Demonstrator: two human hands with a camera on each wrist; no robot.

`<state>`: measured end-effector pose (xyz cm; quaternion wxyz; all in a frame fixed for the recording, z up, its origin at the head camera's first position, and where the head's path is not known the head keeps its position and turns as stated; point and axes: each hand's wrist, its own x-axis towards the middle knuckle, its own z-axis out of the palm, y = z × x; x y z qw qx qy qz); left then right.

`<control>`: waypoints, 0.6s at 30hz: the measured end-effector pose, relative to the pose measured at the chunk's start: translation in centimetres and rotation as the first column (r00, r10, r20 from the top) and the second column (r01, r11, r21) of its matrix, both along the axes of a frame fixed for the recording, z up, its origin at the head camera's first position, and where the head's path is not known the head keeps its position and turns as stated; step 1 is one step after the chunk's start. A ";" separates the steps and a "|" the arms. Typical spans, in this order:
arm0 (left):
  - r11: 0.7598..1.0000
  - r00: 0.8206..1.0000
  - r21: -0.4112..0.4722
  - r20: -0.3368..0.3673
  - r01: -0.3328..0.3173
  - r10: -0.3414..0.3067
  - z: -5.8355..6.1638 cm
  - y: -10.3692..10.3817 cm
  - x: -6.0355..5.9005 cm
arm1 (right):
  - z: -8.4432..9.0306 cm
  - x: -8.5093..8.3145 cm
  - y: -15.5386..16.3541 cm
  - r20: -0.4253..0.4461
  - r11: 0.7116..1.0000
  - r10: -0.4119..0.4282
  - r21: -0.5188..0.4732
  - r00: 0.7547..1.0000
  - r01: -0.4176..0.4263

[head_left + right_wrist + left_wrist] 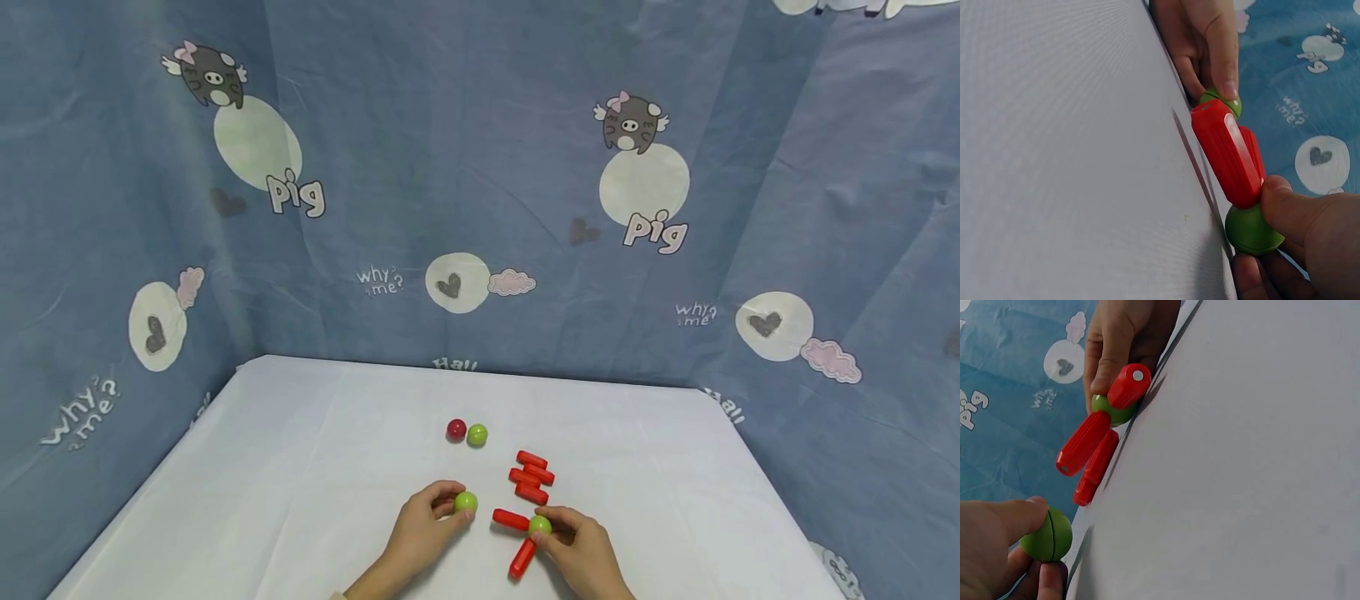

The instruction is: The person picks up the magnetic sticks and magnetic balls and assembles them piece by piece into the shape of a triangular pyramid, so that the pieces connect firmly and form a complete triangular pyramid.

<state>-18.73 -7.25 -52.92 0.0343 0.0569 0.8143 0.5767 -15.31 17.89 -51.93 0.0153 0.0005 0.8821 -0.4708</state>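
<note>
My left hand [423,523] pinches a green ball [466,502] between thumb and fingers, low over the white table. A seam line runs round this ball [1049,535] in the left wrist view. To its right, my right hand [582,552] grips another green ball [539,526]. Two red ribbed rods join that second ball: one rod [512,520] points left toward the left hand's ball, the other rod [522,558] slants down toward the front. In the right wrist view, the near rod [1225,153] partly covers the left hand's ball. A gap separates the left ball from the rods.
Several loose red rods [532,477] lie in a staggered group beyond the right hand. Farther back, a dark red ball [456,430] and a green ball [477,435] sit side by side. A blue printed curtain [525,183] hangs behind the white table [360,433].
</note>
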 end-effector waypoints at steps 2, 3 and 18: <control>1.000 1.000 0.008 0.004 0.002 -0.002 0.0 0.0 0.1 | 0.1 0.0 0.0 -0.004 1.000 0.004 -0.005 1.000 -0.004; 1.000 1.000 0.009 0.006 0.002 -0.002 0.0 0.0 0.1 | 0.1 0.0 0.0 -0.006 1.000 0.006 -0.008 1.000 -0.006; 0.999 1.000 0.025 0.000 -0.020 0.020 0.1 0.1 0.1 | 0.1 0.1 -0.1 -0.008 1.000 0.012 -0.009 1.000 -0.012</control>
